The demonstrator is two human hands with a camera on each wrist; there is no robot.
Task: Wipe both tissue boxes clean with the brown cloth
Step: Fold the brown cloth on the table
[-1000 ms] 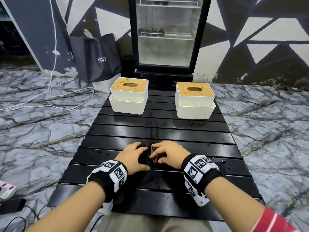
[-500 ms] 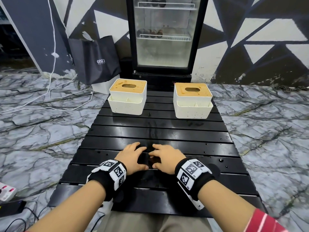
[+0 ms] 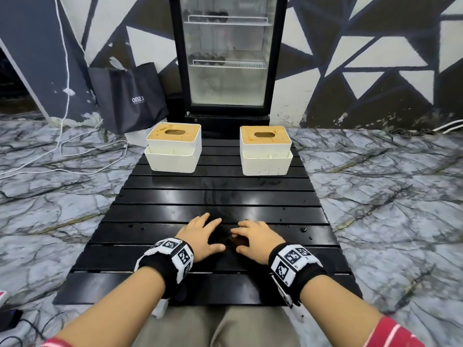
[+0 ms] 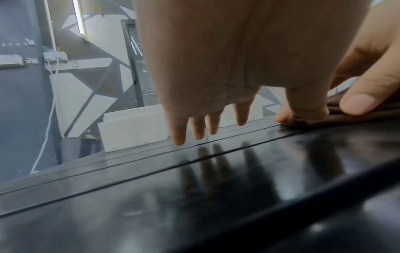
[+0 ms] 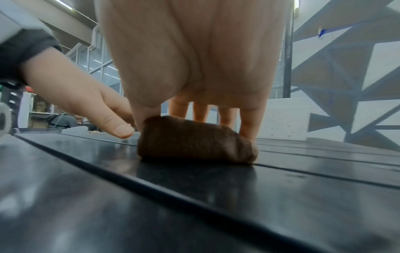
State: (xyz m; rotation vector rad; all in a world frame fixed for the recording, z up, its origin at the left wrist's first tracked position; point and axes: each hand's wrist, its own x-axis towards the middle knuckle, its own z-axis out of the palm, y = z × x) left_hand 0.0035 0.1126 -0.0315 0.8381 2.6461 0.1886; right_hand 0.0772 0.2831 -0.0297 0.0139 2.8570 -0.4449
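— Head view?
— Hands low on black slatted table [image 3: 220, 196]: left hand [image 3: 200, 236] flat, fingers spread; right hand [image 3: 253, 240] beside it, fingers curled over brown cloth [image 3: 240, 242]. Two tissue boxes at far end, well apart from hands: left tissue box [image 3: 174, 149], right tissue box [image 3: 265, 151], both with orange-stained tops. Behind them, glass-door fridge [image 3: 228, 58] and dark bag [image 3: 130, 98].
— Left wrist view?
— Fingers [image 4: 179, 131] straight, tips on slats; thumb pressing cloth edge.
— Right wrist view?
— Folded cloth lying on table, pinched between thumb and fingers [image 5: 249, 126]; left thumb just beside it.
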